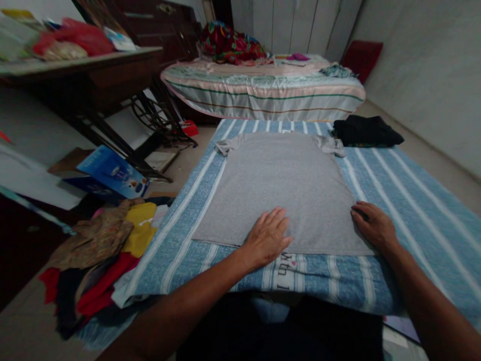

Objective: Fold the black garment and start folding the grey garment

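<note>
Under the left fingers (277, 215) (slightly apart), the gray shirt (285, 183), its side edge at the right fingers (370, 207), curled, thumb apart.

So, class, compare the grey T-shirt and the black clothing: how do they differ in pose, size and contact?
The grey T-shirt is spread flat, while the black clothing forms a compact bundle. The grey T-shirt covers a much larger area than the black clothing. The left hand rests on the grey T-shirt; neither hand touches the black clothing. Both lie on the striped cover.

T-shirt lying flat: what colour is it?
The T-shirt is grey, best seen in the head view.
</note>
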Motion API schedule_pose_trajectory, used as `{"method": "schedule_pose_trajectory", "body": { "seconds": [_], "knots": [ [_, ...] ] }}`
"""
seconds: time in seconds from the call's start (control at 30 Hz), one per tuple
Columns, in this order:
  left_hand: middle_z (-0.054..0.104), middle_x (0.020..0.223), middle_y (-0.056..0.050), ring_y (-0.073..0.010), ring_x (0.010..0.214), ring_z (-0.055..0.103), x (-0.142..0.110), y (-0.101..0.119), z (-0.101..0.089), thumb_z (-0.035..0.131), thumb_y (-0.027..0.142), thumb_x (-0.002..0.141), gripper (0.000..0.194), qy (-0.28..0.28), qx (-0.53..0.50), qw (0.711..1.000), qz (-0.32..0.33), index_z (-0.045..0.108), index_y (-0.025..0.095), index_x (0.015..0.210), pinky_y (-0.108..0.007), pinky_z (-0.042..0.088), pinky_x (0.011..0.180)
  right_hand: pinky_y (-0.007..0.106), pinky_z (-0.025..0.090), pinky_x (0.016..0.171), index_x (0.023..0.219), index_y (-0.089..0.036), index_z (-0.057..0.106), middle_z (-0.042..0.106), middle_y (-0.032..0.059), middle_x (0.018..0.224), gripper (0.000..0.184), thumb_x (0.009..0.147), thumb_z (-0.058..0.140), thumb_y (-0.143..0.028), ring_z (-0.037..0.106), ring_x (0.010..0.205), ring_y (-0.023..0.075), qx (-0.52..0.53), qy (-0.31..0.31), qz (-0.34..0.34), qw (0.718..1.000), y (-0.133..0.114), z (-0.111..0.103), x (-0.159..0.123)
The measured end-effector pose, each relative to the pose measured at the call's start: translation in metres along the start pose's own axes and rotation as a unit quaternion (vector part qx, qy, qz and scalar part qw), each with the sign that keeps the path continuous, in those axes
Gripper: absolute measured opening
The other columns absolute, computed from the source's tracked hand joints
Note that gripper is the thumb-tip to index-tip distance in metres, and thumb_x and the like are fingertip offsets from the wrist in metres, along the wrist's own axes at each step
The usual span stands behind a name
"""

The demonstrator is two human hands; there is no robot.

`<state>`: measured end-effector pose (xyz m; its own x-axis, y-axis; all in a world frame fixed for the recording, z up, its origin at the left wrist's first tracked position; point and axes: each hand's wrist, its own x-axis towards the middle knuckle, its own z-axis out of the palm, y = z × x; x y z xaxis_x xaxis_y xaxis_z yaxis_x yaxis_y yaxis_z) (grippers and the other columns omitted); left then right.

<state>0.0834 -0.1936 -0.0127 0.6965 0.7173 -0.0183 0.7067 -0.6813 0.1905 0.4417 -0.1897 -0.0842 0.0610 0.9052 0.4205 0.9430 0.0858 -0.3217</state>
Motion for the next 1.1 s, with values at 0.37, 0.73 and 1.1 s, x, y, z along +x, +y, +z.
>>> {"method": "schedule_pose_trajectory", "body": {
  "seconds": [0.37, 0.73, 1.1],
  "knots": [
    [0.025, 0.15, -0.012, -0.0252, 0.139, 0.017, -0.035, -0.023, 0.009, 0.035, 0.052, 0.091, 0.058, 0.029, 0.047, 0.991, -0.124, 0.039, 0.016, 0.137, -0.049, 0.016, 0.111, 0.042, 0.048, 0.087, 0.094, -0.021, 0.067, 0.065, 0.0095, 0.108, 0.033, 0.084, 0.044, -0.042, 0.061, 0.097, 0.0255, 0.004, 0.002, 0.0, 1.0, -0.006, 0.001, 0.0],
    [0.026, 0.149, -0.017, -0.0283, 0.138, 0.019, -0.07, -0.056, -0.009, 0.035, 0.044, 0.091, 0.058, 0.033, 0.093, 0.956, -0.277, 0.036, 0.009, 0.137, -0.048, 0.02, 0.108, 0.044, 0.05, 0.084, 0.094, -0.016, 0.068, 0.065, 0.0136, 0.108, 0.043, 0.084, 0.04, -0.048, 0.062, 0.095, 0.0289, -0.009, -0.001, -0.012, 1.0, 0.0, 0.007, -0.004],
    [0.031, 0.147, -0.016, -0.0289, 0.136, 0.026, -0.078, -0.071, 0.0, 0.03, 0.044, 0.087, 0.06, 0.046, 0.117, 0.948, -0.292, 0.044, 0.01, 0.135, -0.05, 0.02, 0.108, 0.042, 0.049, 0.087, 0.094, -0.019, 0.068, 0.065, 0.0115, 0.108, 0.032, 0.085, 0.044, -0.039, 0.062, 0.097, 0.0254, 0.02, 0.007, -0.006, 1.0, -0.016, 0.007, 0.004]
  ]
}}
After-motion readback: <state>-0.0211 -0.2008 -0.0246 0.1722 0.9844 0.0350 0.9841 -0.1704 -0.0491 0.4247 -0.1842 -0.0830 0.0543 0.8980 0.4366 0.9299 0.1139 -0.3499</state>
